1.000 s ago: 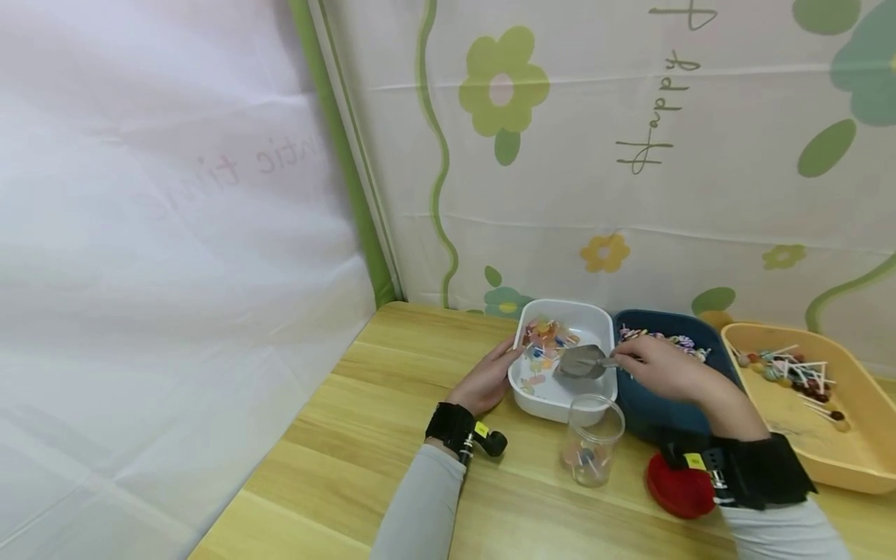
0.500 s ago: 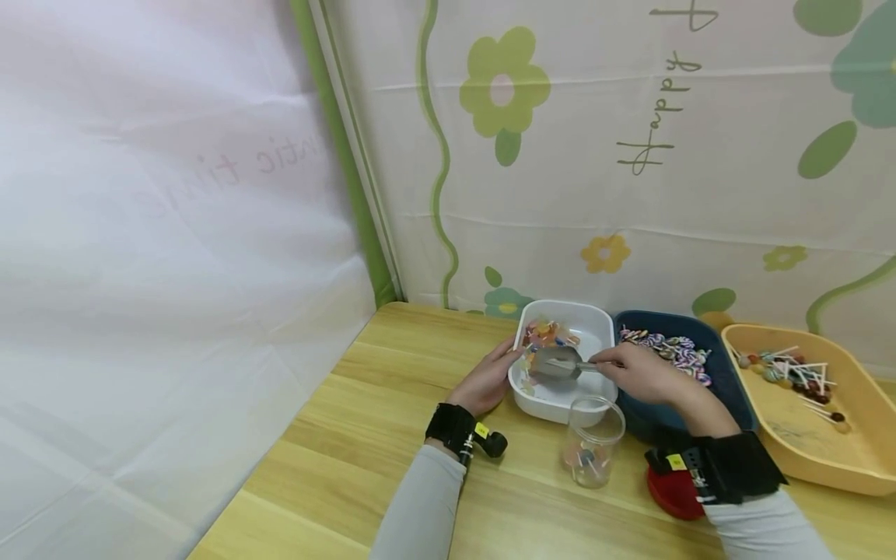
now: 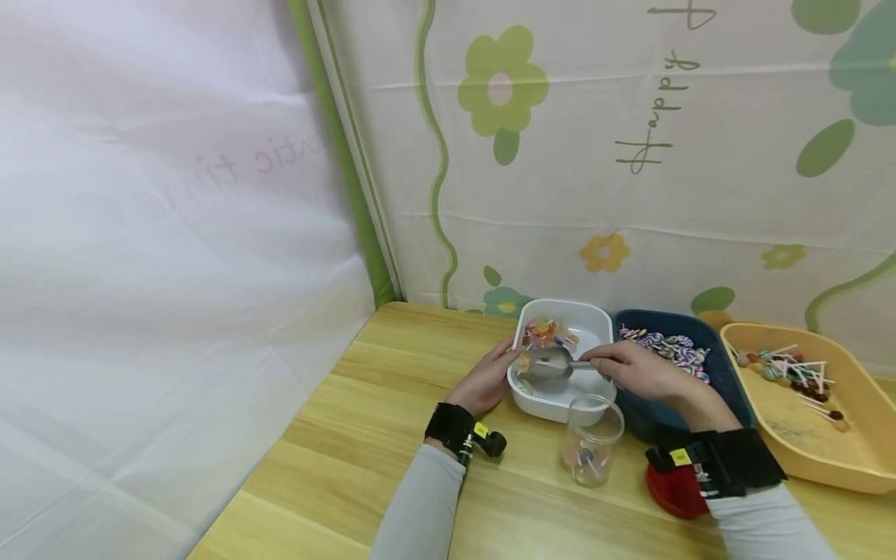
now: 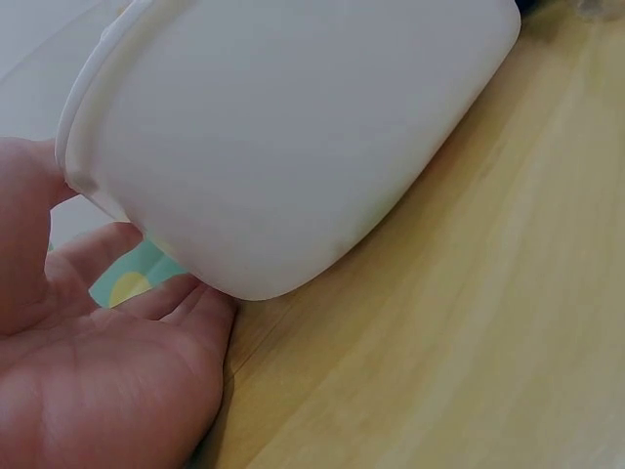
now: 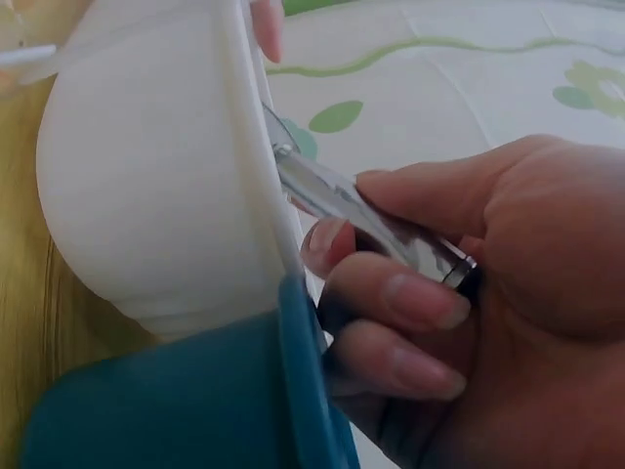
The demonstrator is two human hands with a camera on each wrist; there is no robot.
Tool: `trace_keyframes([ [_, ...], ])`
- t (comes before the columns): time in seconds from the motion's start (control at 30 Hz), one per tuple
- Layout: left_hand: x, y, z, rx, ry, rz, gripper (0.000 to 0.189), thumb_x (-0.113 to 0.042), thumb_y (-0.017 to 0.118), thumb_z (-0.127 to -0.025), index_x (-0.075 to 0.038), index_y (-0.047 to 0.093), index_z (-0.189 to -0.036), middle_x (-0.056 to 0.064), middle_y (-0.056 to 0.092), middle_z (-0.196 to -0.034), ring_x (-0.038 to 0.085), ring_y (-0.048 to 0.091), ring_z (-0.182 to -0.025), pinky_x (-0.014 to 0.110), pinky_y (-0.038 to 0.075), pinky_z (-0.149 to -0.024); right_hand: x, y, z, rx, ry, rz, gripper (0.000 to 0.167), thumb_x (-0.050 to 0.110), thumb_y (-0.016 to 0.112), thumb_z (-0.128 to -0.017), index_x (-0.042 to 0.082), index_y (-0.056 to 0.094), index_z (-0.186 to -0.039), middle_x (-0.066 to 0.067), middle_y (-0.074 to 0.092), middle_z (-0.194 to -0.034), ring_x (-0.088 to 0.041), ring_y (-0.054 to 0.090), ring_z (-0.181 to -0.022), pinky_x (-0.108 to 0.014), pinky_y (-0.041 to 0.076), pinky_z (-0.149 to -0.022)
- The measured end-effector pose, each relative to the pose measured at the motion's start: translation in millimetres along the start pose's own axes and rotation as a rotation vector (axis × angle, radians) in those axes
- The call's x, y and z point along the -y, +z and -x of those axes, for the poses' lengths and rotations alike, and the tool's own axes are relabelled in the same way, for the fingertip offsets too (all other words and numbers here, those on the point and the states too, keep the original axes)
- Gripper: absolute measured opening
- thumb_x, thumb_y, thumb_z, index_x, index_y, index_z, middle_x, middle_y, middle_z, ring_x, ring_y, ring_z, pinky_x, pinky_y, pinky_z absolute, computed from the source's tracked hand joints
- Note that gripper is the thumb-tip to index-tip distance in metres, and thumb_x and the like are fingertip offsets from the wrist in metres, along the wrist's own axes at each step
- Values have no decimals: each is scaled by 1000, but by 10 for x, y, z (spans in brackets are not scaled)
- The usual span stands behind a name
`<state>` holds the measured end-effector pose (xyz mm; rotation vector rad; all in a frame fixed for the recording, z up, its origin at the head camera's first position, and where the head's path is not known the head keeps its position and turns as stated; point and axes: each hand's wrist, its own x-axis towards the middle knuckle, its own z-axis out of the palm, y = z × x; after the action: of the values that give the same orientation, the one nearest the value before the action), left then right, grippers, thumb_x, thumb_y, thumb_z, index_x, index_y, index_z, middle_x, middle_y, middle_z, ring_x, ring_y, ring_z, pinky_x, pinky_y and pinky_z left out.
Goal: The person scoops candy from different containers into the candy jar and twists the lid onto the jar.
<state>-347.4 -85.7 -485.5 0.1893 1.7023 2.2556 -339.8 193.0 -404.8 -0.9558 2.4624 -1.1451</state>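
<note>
My right hand (image 3: 640, 372) grips the handle of a metal scoop (image 3: 549, 363), its fingers curled round it in the right wrist view. The scoop's bowl is inside the white bin (image 3: 593, 325), among wrapped lollipops (image 3: 546, 334) at the bin's left side; what it carries is hard to tell. My left hand (image 3: 484, 381) holds the bin's left side. In the left wrist view the thumb is at the rim of the white bin (image 4: 293, 147), with the fingers against its outer wall. A clear plastic cup (image 3: 593, 439) with some lollipops stands upright in front.
Right of the white bin stands a dark blue bin (image 3: 651, 416) with striped wrapped candies (image 3: 675, 350). Beyond it is a yellow bin (image 3: 857, 424) with ball lollipops (image 3: 798, 369). A red lid (image 3: 675, 490) lies under my right wrist. A printed curtain (image 3: 532, 194) hangs behind the table.
My right hand has moved the scoop leftward across the white bin, to the lollipops near its left wall. My left hand and the cup have stayed in place.
</note>
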Motion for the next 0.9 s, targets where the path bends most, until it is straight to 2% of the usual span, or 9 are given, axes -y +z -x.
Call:
trace_keyframes([
  [0.13, 12, -9, -10, -6, 2, -4, 55, -29, 44, -112, -17, 28, -163, 6, 23, -169, 22, 22, -154, 43, 20, -126, -30, -40, 26, 50, 40, -102, 34, 12, 45, -110, -8, 62, -132, -5, 50, -73, -14, 42, -54, -27, 38, -50],
  [0.3, 27, -15, -15, 5, 17, -23, 54, -30, 41, -113, -18, 28, -164, 6, 22, -169, 22, 21, -154, 44, 19, -126, -50, -98, 63, 101, 80, -178, 36, 18, 45, -111, -6, 60, -134, -7, 51, -76, -16, 41, -54, -26, 37, -50],
  [0.53, 33, -14, -15, 18, 27, -45, 55, -33, 39, -113, -19, 26, -164, 4, 24, -169, 21, 23, -154, 44, 20, -126, -92, -134, 101, 143, 70, -196, 38, 21, 46, -111, -4, 59, -135, -8, 51, -75, -16, 42, -55, -26, 38, -50],
  [0.9, 37, -24, -30, 23, 23, -24, 56, -34, 40, -113, -18, 26, -164, 3, 26, -168, 21, 24, -153, 42, 20, -125, -157, -178, 125, 169, 73, -294, 42, 24, 45, -112, -5, 54, -140, -11, 53, -82, -21, 45, -58, -28, 37, -50],
])
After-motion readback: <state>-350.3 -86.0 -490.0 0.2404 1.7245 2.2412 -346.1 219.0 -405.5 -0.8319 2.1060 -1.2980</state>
